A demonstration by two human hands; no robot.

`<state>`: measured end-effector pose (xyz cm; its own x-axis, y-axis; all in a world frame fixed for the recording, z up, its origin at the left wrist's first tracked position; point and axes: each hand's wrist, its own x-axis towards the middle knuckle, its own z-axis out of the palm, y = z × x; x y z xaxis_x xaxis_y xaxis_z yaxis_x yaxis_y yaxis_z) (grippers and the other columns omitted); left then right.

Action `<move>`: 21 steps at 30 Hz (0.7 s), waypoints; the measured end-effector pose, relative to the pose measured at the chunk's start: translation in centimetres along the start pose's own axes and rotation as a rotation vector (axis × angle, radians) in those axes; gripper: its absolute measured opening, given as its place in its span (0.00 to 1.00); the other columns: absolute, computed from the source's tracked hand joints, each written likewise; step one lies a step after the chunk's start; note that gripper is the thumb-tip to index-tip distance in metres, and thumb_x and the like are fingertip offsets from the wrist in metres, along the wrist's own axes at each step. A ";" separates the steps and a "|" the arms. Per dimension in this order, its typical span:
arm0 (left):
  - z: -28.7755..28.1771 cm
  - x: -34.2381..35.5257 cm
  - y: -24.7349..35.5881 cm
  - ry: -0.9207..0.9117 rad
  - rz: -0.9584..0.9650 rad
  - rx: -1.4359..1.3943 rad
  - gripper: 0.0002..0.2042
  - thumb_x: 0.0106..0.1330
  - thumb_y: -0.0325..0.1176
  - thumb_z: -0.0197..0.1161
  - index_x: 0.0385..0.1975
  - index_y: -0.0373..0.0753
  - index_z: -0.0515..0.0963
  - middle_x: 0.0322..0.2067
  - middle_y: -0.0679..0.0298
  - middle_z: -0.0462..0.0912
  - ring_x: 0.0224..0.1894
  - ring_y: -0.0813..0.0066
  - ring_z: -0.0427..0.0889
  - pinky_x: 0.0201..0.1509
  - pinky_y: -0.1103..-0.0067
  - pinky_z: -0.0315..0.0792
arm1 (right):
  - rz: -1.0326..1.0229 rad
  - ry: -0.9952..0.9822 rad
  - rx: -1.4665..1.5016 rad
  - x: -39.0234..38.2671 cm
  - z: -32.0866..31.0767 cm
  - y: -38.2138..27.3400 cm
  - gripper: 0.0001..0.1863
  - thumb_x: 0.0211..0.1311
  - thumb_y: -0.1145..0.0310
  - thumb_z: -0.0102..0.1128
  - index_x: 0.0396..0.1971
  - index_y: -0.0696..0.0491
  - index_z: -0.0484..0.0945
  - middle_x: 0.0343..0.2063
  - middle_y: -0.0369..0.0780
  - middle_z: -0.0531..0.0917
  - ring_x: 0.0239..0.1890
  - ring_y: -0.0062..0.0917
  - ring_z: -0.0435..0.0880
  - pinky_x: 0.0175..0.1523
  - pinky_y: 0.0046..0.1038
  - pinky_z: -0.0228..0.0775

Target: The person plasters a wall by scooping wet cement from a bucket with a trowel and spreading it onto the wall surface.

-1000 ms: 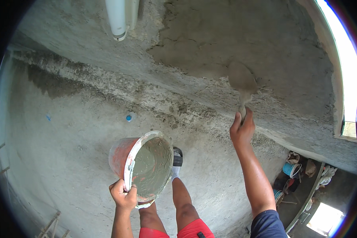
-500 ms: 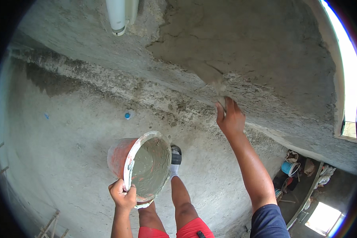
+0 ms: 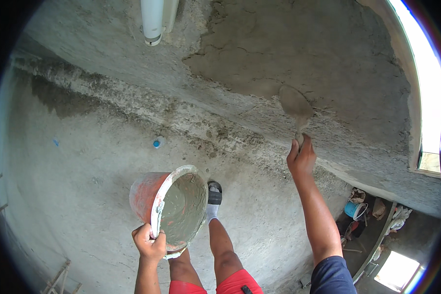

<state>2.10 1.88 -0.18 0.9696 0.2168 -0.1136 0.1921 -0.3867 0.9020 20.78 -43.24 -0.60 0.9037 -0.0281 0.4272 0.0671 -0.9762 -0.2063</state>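
Gripping the trowel (image 3: pixel 295 103) by its handle in the right hand (image 3: pixel 302 157), with thumb and fingers closed round it, and held its rounded blade at the lower edge of the dark plaster (image 3: pixel 299 44) on the wall! Looked dull grey-brown and smeared, almost matching the patch behind; couldn't tell whether pressed flat. Over to the left hand (image 3: pixel 150 242): clenched tight on the rim of a bucket (image 3: pixel 144 196), held out in front of the legs with its mouth tilted right. Showed a scuffed, reddish side and a pale, crusted rim. Carried plenty of mortar (image 3: pixel 183 210), too: wet, grey-green, ridged on top, streaked with orange. Further out, saw fine cracks near the plaster's ragged left border, and rough, paler wall below. Spotted a blue-capped bottle (image 3: pixel 157 143) on the floor (image 3: pixel 93 161), beyond the bucket. Up top, caught a white tube lamp (image 3: pixel 152 19); far right, a glaring window (image 3: pixel 432 98).
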 end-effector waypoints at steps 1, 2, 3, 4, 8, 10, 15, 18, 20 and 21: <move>-0.1 -0.1 -0.2 0.010 0.000 -0.002 0.15 0.46 0.19 0.59 0.13 0.37 0.56 0.10 0.62 0.61 0.12 0.76 0.58 0.19 0.75 0.53 | -0.002 -0.003 0.001 -1.2 -0.3 -0.1 0.16 0.66 0.67 0.60 0.51 0.58 0.73 0.34 0.54 0.83 0.31 0.53 0.83 0.34 0.47 0.76; -0.1 -0.2 -0.2 0.012 -0.004 -0.002 0.15 0.46 0.19 0.59 0.13 0.37 0.56 0.10 0.62 0.61 0.12 0.76 0.58 0.19 0.75 0.53 | 0.048 -0.078 0.036 -2.4 -0.6 -0.3 0.17 0.67 0.67 0.60 0.51 0.57 0.73 0.33 0.53 0.83 0.31 0.53 0.84 0.33 0.45 0.76; -0.1 -0.3 -0.3 0.024 -0.008 -0.016 0.15 0.47 0.20 0.60 0.14 0.38 0.57 0.10 0.64 0.60 0.13 0.77 0.58 0.20 0.74 0.53 | 0.095 -0.155 0.071 -3.6 -1.0 -0.7 0.17 0.67 0.66 0.61 0.51 0.57 0.72 0.32 0.53 0.83 0.30 0.52 0.84 0.33 0.43 0.75; -0.5 -0.4 -0.2 0.040 -0.016 -0.017 0.15 0.48 0.22 0.61 0.14 0.39 0.58 0.10 0.66 0.60 0.14 0.77 0.58 0.21 0.73 0.53 | 0.093 -0.166 0.085 -4.6 -1.4 -2.3 0.17 0.67 0.66 0.61 0.51 0.57 0.72 0.32 0.53 0.83 0.30 0.52 0.84 0.33 0.43 0.75; -1.8 0.7 2.0 0.028 0.027 0.056 0.04 0.50 0.25 0.63 0.21 0.34 0.75 0.12 0.64 0.65 0.13 0.78 0.62 0.19 0.76 0.57 | 0.181 -0.497 0.524 -6.8 -4.8 -8.3 0.18 0.62 0.68 0.68 0.48 0.56 0.73 0.28 0.48 0.82 0.28 0.38 0.83 0.34 0.34 0.73; -1.6 1.6 3.4 0.048 0.029 0.012 0.06 0.50 0.25 0.65 0.21 0.34 0.73 0.13 0.64 0.65 0.14 0.78 0.62 0.19 0.76 0.57 | 0.240 -0.704 0.711 -7.1 -7.1 -10.6 0.19 0.59 0.69 0.71 0.46 0.56 0.73 0.27 0.47 0.81 0.27 0.33 0.82 0.34 0.31 0.73; -1.3 3.7 4.5 0.082 0.070 -0.164 0.17 0.47 0.19 0.63 0.16 0.40 0.57 0.13 0.71 0.65 0.17 0.86 0.59 0.21 0.80 0.53 | 0.014 -1.089 0.735 -3.4 -7.5 -16.0 0.16 0.57 0.69 0.71 0.42 0.60 0.80 0.31 0.49 0.83 0.29 0.41 0.83 0.38 0.35 0.75; -2.2 4.5 4.6 0.074 0.189 -0.150 0.13 0.46 0.17 0.61 0.17 0.38 0.61 0.15 0.68 0.71 0.18 0.85 0.64 0.23 0.82 0.59 | -0.131 -1.109 0.622 -0.9 -6.2 -19.3 0.16 0.61 0.66 0.65 0.43 0.61 0.81 0.30 0.57 0.82 0.35 0.55 0.82 0.41 0.46 0.75; -2.7 4.5 4.6 0.075 0.214 -0.232 0.09 0.45 0.18 0.61 0.19 0.35 0.66 0.20 0.59 0.79 0.21 0.81 0.72 0.29 0.81 0.68 | -0.146 -1.144 0.479 1.3 -5.9 -21.1 0.13 0.62 0.65 0.64 0.38 0.60 0.81 0.27 0.57 0.82 0.34 0.54 0.82 0.40 0.49 0.75; -2.7 4.9 5.0 0.066 0.273 -0.233 0.09 0.45 0.19 0.61 0.20 0.35 0.66 0.21 0.58 0.80 0.22 0.81 0.72 0.30 0.81 0.68 | -0.206 -1.103 0.484 1.5 -5.1 -21.2 0.11 0.63 0.66 0.62 0.35 0.59 0.80 0.25 0.56 0.82 0.33 0.54 0.82 0.38 0.49 0.75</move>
<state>7.40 3.48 4.88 0.9670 0.1946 0.1646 -0.1193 -0.2250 0.9670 18.49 -23.71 8.93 0.7159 0.5451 -0.4363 0.1894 -0.7530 -0.6302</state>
